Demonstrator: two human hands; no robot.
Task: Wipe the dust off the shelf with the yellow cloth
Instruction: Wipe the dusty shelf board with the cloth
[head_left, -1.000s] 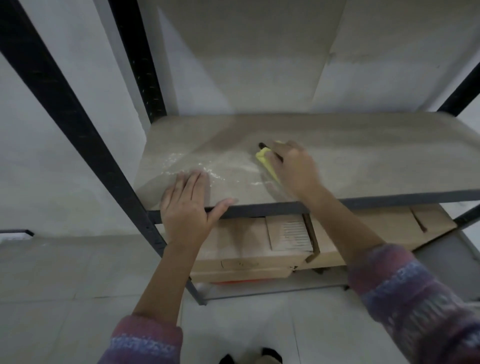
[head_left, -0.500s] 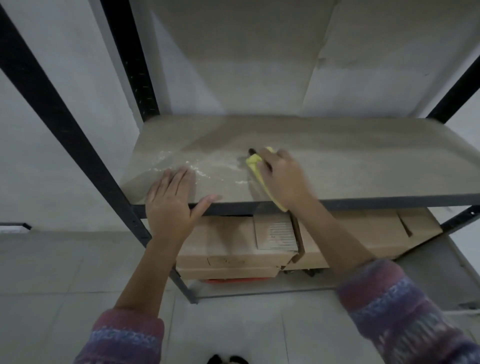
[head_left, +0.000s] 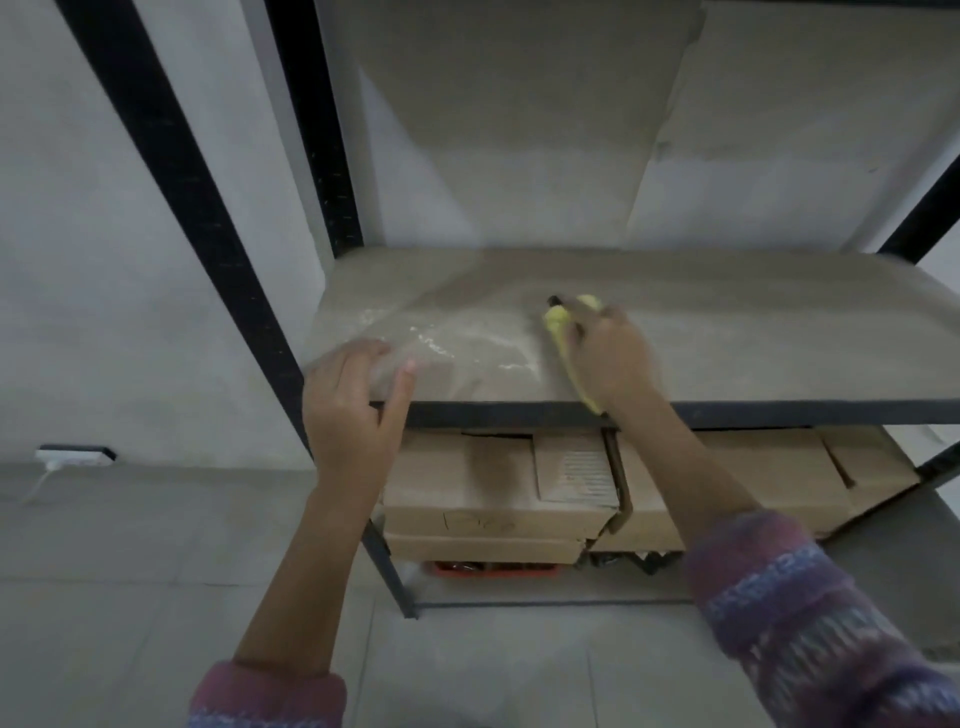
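right hand (head_left: 610, 358) is gripping the cloth (head_left: 556, 322), pressing it on the shelf (head_left: 779, 338), barely moving since a moment ago; left hand (head_left: 353, 400) is resting alongside, holding nothing. dust (head_left: 431, 345) between the hands is still lying unwiped.

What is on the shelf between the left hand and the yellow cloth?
In the head view, only bare shelf board with white dust streaks lies between the left hand and the yellow cloth; no object stands there.

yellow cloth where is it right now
In the head view, the yellow cloth lies on the shelf under the right hand, near the front edge at centre, just right of the white dust streaks.
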